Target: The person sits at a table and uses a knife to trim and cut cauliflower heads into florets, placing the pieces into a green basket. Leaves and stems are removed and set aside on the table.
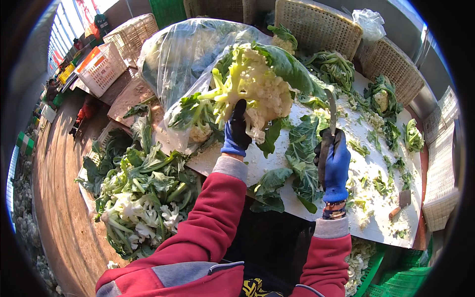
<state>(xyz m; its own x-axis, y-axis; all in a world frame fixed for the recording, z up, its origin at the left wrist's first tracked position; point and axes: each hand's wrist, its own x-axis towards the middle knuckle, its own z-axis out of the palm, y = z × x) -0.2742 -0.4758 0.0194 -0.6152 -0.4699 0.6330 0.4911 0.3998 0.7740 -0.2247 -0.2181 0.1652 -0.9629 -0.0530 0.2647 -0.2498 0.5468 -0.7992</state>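
Observation:
My left hand (237, 130), in a blue and black work glove, grips a large cauliflower head (269, 92) by its stem side, raised over the table. One long green leaf (293, 70) still hangs from the head towards the right. In my right hand (334, 163), gloved the same way, is a knife (331, 107) with its curved blade pointing up, close to that leaf's tip. Cut cauliflower leaves (306, 159) lie on the white tabletop (256, 159) between my hands. Behind the held head stands a clear plastic bag (185, 48) filled with cauliflowers.
Left of me, a crate heaped with trimmed leaves (141, 185) stands by the table. Plastic crates (319, 29) line the far side. A small cleaver-like blade (404, 198) lies among crumbs at the right. Below the table edge sits a green crate (373, 271) with florets.

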